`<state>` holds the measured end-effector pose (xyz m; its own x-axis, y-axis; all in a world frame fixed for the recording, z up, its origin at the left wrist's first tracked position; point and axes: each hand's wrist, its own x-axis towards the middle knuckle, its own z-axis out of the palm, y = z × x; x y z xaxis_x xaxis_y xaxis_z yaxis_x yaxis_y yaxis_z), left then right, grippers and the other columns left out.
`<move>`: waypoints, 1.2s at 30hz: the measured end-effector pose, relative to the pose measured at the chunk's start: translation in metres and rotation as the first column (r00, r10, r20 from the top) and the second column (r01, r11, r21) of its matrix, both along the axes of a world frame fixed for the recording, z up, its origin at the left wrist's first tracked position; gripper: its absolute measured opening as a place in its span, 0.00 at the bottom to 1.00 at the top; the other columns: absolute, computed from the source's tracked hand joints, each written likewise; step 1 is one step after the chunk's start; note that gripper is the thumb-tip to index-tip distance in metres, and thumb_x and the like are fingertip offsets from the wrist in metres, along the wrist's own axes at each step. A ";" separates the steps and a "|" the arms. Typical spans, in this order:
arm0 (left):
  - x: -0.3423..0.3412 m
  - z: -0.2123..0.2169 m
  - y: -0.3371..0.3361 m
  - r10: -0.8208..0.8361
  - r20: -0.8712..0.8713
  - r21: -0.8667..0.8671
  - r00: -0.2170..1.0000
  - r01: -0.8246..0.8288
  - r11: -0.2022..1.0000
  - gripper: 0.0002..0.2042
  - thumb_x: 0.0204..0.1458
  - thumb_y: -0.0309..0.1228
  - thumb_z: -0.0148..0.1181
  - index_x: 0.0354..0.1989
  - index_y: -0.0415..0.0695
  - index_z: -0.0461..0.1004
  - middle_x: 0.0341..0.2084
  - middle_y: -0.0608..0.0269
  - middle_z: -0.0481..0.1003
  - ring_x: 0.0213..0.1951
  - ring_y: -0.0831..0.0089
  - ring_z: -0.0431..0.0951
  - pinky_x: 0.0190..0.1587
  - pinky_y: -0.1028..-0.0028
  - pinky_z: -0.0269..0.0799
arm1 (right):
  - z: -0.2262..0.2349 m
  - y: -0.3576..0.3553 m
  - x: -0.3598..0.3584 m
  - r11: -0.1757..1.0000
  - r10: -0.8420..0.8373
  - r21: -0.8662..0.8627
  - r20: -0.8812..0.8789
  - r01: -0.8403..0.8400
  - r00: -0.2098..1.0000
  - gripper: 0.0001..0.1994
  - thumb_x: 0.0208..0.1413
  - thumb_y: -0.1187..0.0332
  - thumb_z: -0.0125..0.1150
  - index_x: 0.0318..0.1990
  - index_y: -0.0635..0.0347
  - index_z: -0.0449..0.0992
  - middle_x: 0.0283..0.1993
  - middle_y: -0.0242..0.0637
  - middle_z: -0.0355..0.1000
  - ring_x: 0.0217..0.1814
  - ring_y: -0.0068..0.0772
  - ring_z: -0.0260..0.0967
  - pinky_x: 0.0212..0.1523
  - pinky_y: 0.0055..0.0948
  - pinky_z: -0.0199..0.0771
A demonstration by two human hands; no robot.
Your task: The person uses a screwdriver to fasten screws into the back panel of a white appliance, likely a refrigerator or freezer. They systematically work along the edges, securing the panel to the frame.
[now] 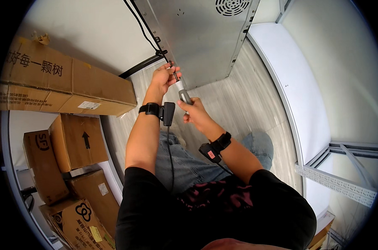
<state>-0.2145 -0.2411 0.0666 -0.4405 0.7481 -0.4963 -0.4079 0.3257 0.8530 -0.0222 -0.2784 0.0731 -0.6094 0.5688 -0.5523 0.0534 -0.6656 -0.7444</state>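
Note:
My right hand (198,114) is closed around the grey and white handle of a screwdriver (184,95). Its dark shaft points up toward the lower left edge of a tall metal cabinet panel (203,46). Around that shaft, close to the panel edge, the fingers of my left hand (165,78) are curled. The tip and whatever it meets at the edge are too small and partly covered to make out. A black cable (141,23) runs down beside the same edge, with small black fittings along it.
A long cardboard box (109,93) lies to the left, above a shelf with several more cartons (80,141). On the right, a white curved-looking board (293,71) and a perforated metal rack beam (339,185) border the wood-look floor (255,91). My wrists carry strapped black devices with cables.

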 end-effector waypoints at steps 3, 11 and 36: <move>0.000 -0.002 0.004 0.028 0.017 -0.019 0.999 -0.028 0.999 0.14 0.55 0.24 0.49 0.50 0.44 0.64 0.38 0.61 0.76 0.31 0.73 0.79 0.28 0.79 0.73 | -0.004 0.005 0.004 1.000 0.014 0.024 -0.030 -0.013 0.999 0.21 0.57 0.49 0.49 0.39 0.61 0.67 0.27 0.31 0.66 0.21 0.23 0.62 0.24 0.26 0.67; -0.004 0.006 0.005 0.000 0.060 -0.009 0.998 0.000 1.000 0.12 0.55 0.26 0.47 0.48 0.44 0.65 0.36 0.62 0.75 0.33 0.70 0.78 0.28 0.77 0.74 | -0.012 0.016 0.011 0.992 0.015 -0.122 -0.187 -0.038 0.982 0.18 0.63 0.53 0.40 0.41 0.60 0.65 0.27 0.34 0.68 0.23 0.25 0.64 0.28 0.27 0.67; 0.029 0.003 0.007 -0.094 0.040 -0.037 0.995 0.096 0.995 0.13 0.55 0.25 0.48 0.49 0.43 0.62 0.35 0.60 0.72 0.34 0.68 0.78 0.32 0.77 0.75 | -0.020 0.034 0.060 0.986 0.052 -0.139 -0.258 -0.091 0.965 0.16 0.62 0.55 0.42 0.47 0.58 0.63 0.35 0.40 0.70 0.22 0.24 0.63 0.23 0.24 0.63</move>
<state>-0.1852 -0.2340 0.0696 -0.3488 0.7654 -0.5408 -0.4053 0.3971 0.8234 0.0382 -0.2447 0.0530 -0.7762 0.4422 -0.4494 -0.0723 -0.7705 -0.6333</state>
